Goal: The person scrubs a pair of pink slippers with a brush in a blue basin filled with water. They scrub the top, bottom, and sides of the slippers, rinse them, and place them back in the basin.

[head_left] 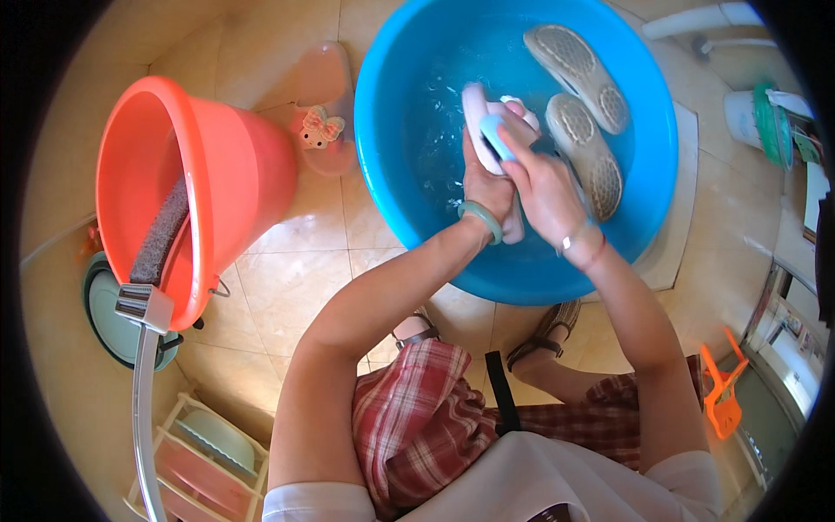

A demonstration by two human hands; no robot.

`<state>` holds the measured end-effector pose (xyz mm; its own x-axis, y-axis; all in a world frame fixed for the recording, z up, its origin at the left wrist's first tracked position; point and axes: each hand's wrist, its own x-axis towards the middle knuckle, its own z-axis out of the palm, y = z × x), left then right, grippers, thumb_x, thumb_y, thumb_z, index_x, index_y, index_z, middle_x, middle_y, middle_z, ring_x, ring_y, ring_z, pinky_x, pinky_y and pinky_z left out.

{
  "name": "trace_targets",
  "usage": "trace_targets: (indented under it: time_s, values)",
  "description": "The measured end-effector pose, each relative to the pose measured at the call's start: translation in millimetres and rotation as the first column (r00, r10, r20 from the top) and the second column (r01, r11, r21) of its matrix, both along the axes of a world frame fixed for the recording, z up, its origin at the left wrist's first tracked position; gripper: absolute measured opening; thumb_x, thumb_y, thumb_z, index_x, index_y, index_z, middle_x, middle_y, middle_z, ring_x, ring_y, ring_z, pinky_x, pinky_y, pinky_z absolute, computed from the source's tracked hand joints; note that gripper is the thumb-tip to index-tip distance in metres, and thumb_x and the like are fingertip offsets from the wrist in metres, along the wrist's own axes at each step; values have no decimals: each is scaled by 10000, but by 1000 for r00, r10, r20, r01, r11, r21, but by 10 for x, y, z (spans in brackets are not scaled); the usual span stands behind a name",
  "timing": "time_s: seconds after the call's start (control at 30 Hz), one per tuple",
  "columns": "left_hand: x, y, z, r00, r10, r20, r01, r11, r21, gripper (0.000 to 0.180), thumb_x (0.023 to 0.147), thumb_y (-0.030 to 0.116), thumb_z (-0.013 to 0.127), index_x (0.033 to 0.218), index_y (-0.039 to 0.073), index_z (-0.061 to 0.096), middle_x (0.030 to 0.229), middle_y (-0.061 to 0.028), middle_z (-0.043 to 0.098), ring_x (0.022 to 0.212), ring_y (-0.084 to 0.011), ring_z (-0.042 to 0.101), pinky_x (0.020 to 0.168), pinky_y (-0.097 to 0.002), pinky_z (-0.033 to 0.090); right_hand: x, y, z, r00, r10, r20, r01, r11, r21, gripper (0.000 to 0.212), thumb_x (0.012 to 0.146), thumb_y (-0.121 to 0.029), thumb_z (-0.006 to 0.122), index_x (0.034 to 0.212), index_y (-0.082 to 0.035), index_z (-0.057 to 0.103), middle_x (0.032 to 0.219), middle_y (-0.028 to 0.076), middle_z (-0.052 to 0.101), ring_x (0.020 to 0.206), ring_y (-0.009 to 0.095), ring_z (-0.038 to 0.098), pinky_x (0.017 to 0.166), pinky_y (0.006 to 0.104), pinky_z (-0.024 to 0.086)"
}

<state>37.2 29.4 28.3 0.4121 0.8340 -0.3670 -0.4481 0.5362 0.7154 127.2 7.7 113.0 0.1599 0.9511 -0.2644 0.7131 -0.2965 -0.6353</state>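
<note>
Over a large blue basin (383, 157) of water, my left hand (489, 187) is closed around a pale pink and white shoe (475, 103). My right hand (555, 196) grips a light blue scrubbing brush (496, 137) and presses it against that shoe. My fingers hide parts of both. To the right of my hands, two pale shoes lie sole up in the water: one farther off (570, 65) and one nearer (591, 165), which my right hand partly overlaps.
Left of the basin, a tipped-looking coral bucket (248, 157) has a grey sponge mop (161, 230) leaning in it. A pink slipper (323, 122) with a character face lies between. An orange clip (722, 391) is at right; a slatted rack (204, 452) stands lower left.
</note>
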Motion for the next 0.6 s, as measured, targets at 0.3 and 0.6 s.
trace_targets:
  time_s: [0.3,0.6]
  values:
    - [70,77,-1,998,9,58,-9,1000,-13,829,819,-22,722,1463,171,235,1375,-109,484,1242,-249,505,1001,-402,485,76,243,-348,992,29,122,-82,885,459,481,931,-154,558,1401,-221,487,971,257,650,959,448,627,843,538,484]
    - [-20,4,-84,969,-8,-246,13,1000,18,859,761,-149,616,1476,156,250,1359,-88,505,1239,-247,505,1016,-380,453,-26,994,-149,952,101,290,-49,983,-179,342,940,-200,538,1279,-174,578,981,195,690,912,384,676,742,488,555]
